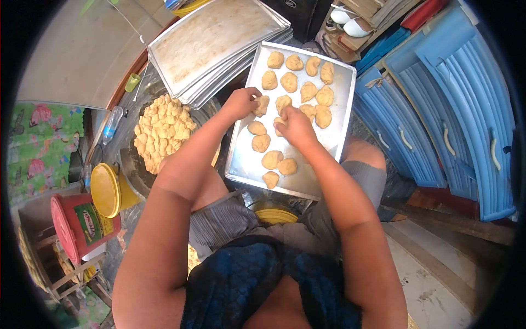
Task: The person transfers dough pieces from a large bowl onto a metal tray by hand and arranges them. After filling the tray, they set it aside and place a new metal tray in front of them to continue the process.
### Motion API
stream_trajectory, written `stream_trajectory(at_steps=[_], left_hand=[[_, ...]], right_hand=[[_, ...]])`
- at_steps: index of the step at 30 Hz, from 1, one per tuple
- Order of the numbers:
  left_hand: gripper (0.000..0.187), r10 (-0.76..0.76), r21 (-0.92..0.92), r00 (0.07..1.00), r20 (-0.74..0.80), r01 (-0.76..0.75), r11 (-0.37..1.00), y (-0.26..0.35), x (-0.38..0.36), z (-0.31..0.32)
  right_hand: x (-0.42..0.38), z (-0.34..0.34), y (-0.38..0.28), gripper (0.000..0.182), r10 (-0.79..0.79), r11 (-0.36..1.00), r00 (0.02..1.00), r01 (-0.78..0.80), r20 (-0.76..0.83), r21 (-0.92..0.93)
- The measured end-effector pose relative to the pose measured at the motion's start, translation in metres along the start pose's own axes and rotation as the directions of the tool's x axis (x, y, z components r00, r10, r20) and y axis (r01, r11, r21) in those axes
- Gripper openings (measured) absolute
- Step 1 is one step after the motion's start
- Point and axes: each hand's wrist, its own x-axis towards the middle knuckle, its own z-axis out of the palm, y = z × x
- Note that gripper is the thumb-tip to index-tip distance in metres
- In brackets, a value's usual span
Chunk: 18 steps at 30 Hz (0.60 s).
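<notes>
A metal tray (323, 145) rests across my lap, bearing several lumps of tan dough, such as one (289, 82) near its upper middle. At the tray's left edge, my left hand (243, 104) has its fingers closed round a dough piece (261, 106). My right hand (297, 126) reaches over the middle of the tray, its fingers pinched on another dough piece (280, 126), partly hidden by them. To the left, a big mass of dough pieces (164, 129) fills a wide dark basin (130, 170), partly behind my left arm.
Stacked metal trays (219, 41) stand beyond the basin. A yellow bucket (107, 189), a red bucket (76, 227) and a plastic bottle (112, 126) are at the left. Blue louvred cabinet doors (438, 109) line the right side. Another yellow container (275, 215) sits between my legs.
</notes>
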Motion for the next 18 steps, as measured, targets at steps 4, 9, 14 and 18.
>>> stream_trajectory(at_steps=[4, 9, 14, 18], left_hand=[[0.029, 0.164, 0.214, 0.977, -0.135, -0.133, 0.968, -0.001, -0.002, 0.007], [0.028, 0.075, 0.149, 0.991, -0.11, -0.058, 0.987, 0.002, -0.003, 0.006], [0.027, 0.094, 0.157, 0.991, -0.094, -0.079, 0.985, 0.001, -0.003, 0.009], [0.025, 0.36, 0.342, 0.909, -0.21, -0.277, 0.898, 0.009, -0.01, 0.009]], right_hand=[[0.0, -0.003, -0.003, 0.03, 0.112, 0.979, 0.974, -0.075, 0.194, -0.191], [-0.011, 0.009, -0.022, 0.028, -0.277, 0.875, 0.954, 0.3, 0.117, -0.379], [-0.032, 0.041, -0.029, 0.035, -0.394, 0.794, 0.903, 0.427, 0.17, -0.432], [-0.033, 0.048, -0.031, 0.03, -0.303, 0.84, 0.927, 0.369, 0.219, -0.399]])
